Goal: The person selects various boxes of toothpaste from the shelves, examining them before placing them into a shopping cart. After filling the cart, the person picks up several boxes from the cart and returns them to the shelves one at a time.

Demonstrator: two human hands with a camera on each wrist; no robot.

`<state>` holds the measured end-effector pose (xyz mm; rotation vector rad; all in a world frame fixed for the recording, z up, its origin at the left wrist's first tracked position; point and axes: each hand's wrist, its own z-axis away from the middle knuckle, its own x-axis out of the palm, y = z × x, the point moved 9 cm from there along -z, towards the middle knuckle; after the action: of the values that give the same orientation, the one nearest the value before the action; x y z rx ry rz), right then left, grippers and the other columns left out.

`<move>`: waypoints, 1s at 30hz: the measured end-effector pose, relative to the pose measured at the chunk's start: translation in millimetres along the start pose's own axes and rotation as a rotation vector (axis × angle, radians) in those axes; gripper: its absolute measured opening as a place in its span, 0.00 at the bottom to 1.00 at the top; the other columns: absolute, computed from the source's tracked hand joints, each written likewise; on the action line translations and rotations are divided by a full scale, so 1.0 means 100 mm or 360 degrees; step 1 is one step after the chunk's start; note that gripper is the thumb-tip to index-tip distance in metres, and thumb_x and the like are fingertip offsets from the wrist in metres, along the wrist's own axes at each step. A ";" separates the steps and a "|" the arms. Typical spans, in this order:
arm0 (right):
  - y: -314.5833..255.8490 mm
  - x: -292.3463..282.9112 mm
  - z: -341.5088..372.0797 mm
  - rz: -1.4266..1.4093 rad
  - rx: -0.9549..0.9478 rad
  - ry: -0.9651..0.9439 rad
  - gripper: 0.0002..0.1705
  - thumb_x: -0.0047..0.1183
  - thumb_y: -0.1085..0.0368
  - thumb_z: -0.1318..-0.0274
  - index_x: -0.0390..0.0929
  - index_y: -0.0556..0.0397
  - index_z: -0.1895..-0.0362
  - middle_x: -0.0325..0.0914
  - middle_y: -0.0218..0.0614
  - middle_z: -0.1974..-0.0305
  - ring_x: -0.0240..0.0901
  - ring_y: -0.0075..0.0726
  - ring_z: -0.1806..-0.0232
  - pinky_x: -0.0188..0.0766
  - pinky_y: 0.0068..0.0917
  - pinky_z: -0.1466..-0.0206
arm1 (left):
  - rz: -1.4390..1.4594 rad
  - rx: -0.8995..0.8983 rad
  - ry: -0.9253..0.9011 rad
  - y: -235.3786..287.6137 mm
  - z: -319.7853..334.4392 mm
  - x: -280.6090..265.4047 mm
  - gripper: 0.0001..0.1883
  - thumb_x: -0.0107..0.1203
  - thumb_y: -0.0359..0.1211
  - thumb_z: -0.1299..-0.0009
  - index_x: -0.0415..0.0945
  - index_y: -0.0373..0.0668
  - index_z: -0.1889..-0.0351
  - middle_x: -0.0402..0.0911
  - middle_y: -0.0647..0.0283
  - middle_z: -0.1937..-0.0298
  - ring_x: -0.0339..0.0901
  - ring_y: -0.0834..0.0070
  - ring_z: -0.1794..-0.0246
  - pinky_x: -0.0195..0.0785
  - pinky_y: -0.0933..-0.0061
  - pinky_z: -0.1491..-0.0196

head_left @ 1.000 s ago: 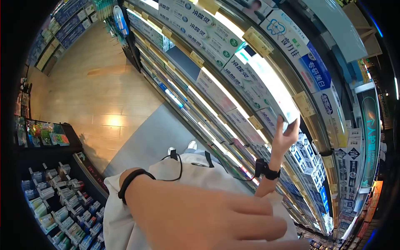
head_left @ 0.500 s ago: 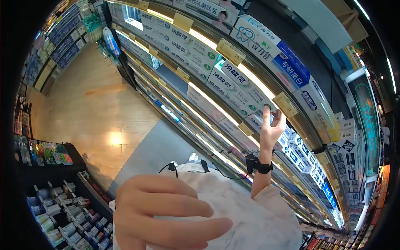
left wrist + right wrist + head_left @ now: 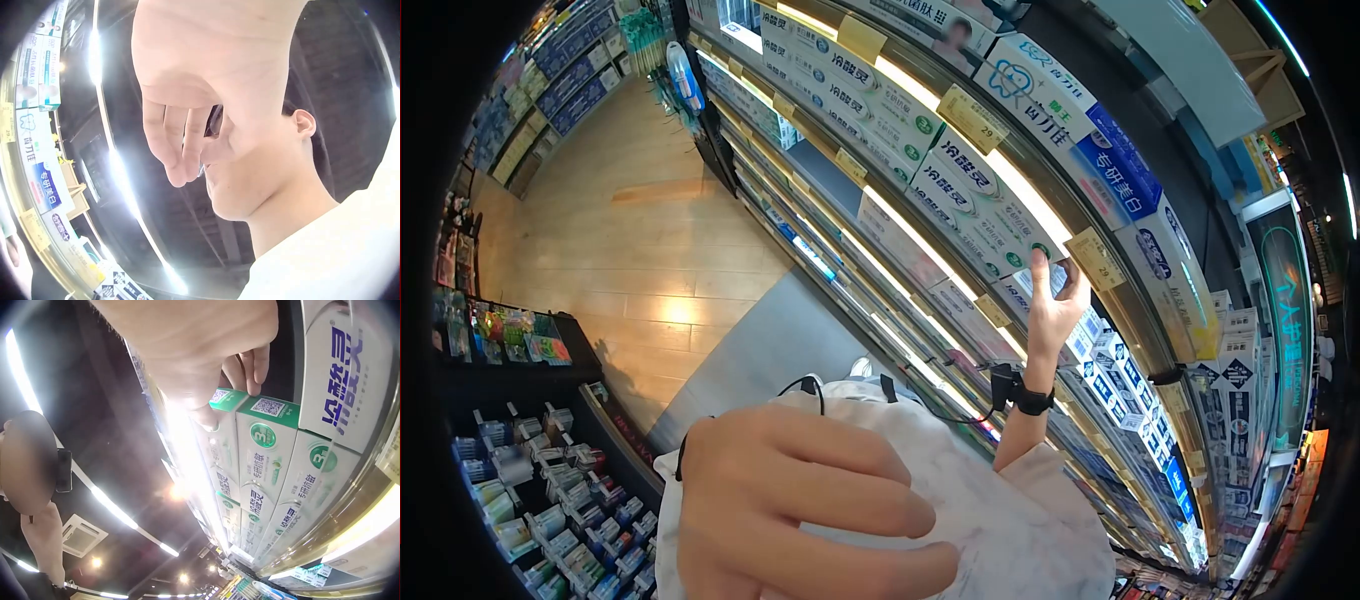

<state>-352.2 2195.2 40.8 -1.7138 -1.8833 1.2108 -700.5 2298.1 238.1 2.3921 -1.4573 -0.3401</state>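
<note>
My right hand (image 3: 1055,312) reaches to the shelf and pinches the end of a white-and-green toothpaste box (image 3: 990,205), which lies in a stack of like boxes. In the right wrist view the thumb of that hand (image 3: 200,356) lies against the face of the box (image 3: 225,450), and its fingers bend over the green end, by the QR codes. Large and near the head camera, my left hand (image 3: 800,500) has loosely bent fingers. Seen from the left wrist, this hand (image 3: 212,75) hangs in front of the chin with nothing visibly held.
Price tags (image 3: 973,118) line the lit shelf edge. A blue-and-white box (image 3: 1115,175) stands on the shelf above. Packs hang on a dark rack (image 3: 550,480) at lower left, and wooden floor (image 3: 640,250) runs between the displays.
The box in my right hand has gone from tilted out at the shelf to lying level with the stack. My left hand has drawn back to the left, its fingers more bent.
</note>
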 end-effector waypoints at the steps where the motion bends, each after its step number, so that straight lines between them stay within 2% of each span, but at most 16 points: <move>1: 0.00 0.00 -0.01 -0.0009 -0.0009 0.0004 0.24 0.70 0.64 0.34 0.80 0.67 0.41 0.83 0.42 0.51 0.79 0.33 0.50 0.73 0.30 0.41 | 0.0000 -0.0002 0.0001 0.00 -0.01 0.00 0.37 0.63 0.20 0.36 0.74 0.61 0.29 0.90 0.59 0.63 0.85 0.67 0.75 0.77 0.76 0.75; 4: -0.03 -0.01 -0.02 0.0062 -0.0048 0.0008 0.23 0.70 0.63 0.34 0.81 0.67 0.42 0.84 0.43 0.52 0.80 0.34 0.50 0.73 0.30 0.41 | -0.0074 -0.0028 0.0112 -0.02 -0.02 0.03 0.36 0.62 0.21 0.36 0.74 0.61 0.29 0.90 0.59 0.64 0.85 0.68 0.76 0.77 0.76 0.76; 9: 0.01 -0.01 -0.01 0.0171 -0.0031 0.0007 0.23 0.70 0.62 0.34 0.82 0.67 0.43 0.84 0.44 0.51 0.80 0.34 0.50 0.73 0.30 0.41 | -0.0151 -0.0024 -0.0059 -0.07 -0.07 0.08 0.38 0.62 0.21 0.35 0.71 0.60 0.27 0.90 0.60 0.64 0.85 0.69 0.76 0.77 0.76 0.76; 11: -0.02 -0.01 -0.01 0.0223 -0.0032 -0.0010 0.23 0.70 0.63 0.34 0.82 0.66 0.44 0.84 0.44 0.51 0.80 0.34 0.49 0.73 0.30 0.40 | -0.0193 0.0065 0.0110 -0.12 -0.04 0.12 0.38 0.62 0.21 0.35 0.69 0.60 0.26 0.90 0.60 0.64 0.85 0.69 0.76 0.77 0.76 0.76; 17: -0.04 0.04 -0.03 0.0086 -0.0074 -0.0017 0.22 0.70 0.63 0.34 0.82 0.65 0.44 0.84 0.43 0.51 0.79 0.36 0.49 0.72 0.33 0.39 | -0.0076 0.0062 -0.0181 -0.26 -0.08 0.20 0.37 0.61 0.23 0.30 0.66 0.62 0.24 0.90 0.60 0.64 0.85 0.69 0.75 0.76 0.77 0.76; 22: 0.03 0.04 -0.01 0.0005 -0.0014 0.0016 0.21 0.72 0.62 0.37 0.84 0.61 0.46 0.85 0.46 0.49 0.78 0.44 0.48 0.70 0.40 0.36 | 0.0068 0.0103 -0.0180 -0.36 -0.14 0.17 0.26 0.60 0.24 0.27 0.71 0.58 0.34 0.89 0.60 0.65 0.85 0.69 0.75 0.76 0.76 0.76; 24: 0.02 0.04 -0.02 -0.0001 -0.0015 0.0031 0.21 0.72 0.62 0.37 0.84 0.61 0.45 0.84 0.45 0.48 0.78 0.44 0.48 0.70 0.39 0.36 | 0.0060 0.0187 -0.0126 -0.38 -0.17 0.18 0.22 0.64 0.29 0.34 0.75 0.57 0.42 0.88 0.56 0.64 0.83 0.65 0.75 0.73 0.72 0.77; 25: 0.02 0.03 -0.01 -0.0011 -0.0021 0.0047 0.21 0.72 0.62 0.37 0.84 0.61 0.45 0.84 0.45 0.48 0.78 0.44 0.47 0.69 0.39 0.36 | 0.0043 0.0229 -0.0108 -0.38 -0.17 0.18 0.21 0.67 0.34 0.40 0.79 0.58 0.47 0.87 0.52 0.63 0.82 0.61 0.75 0.70 0.69 0.78; 27: 0.04 0.07 -0.01 -0.0019 -0.0010 0.0017 0.22 0.71 0.64 0.36 0.81 0.63 0.43 0.82 0.45 0.46 0.77 0.42 0.44 0.69 0.38 0.34 | -0.0066 0.0183 -0.0124 -0.45 -0.16 0.16 0.19 0.69 0.37 0.43 0.81 0.56 0.52 0.86 0.48 0.63 0.80 0.59 0.75 0.68 0.67 0.79; 30: 0.08 0.09 0.05 -0.0031 0.0104 -0.0084 0.24 0.67 0.68 0.33 0.77 0.66 0.38 0.79 0.45 0.41 0.75 0.37 0.38 0.67 0.35 0.29 | -0.0290 -0.0089 -0.0240 -0.58 -0.09 0.00 0.16 0.63 0.29 0.35 0.78 0.49 0.49 0.86 0.52 0.67 0.82 0.63 0.77 0.69 0.72 0.80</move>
<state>-352.4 2200.9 29.2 -1.6413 -1.8643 1.3073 -649.7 2324.5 223.8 2.5061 -1.2730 -0.6089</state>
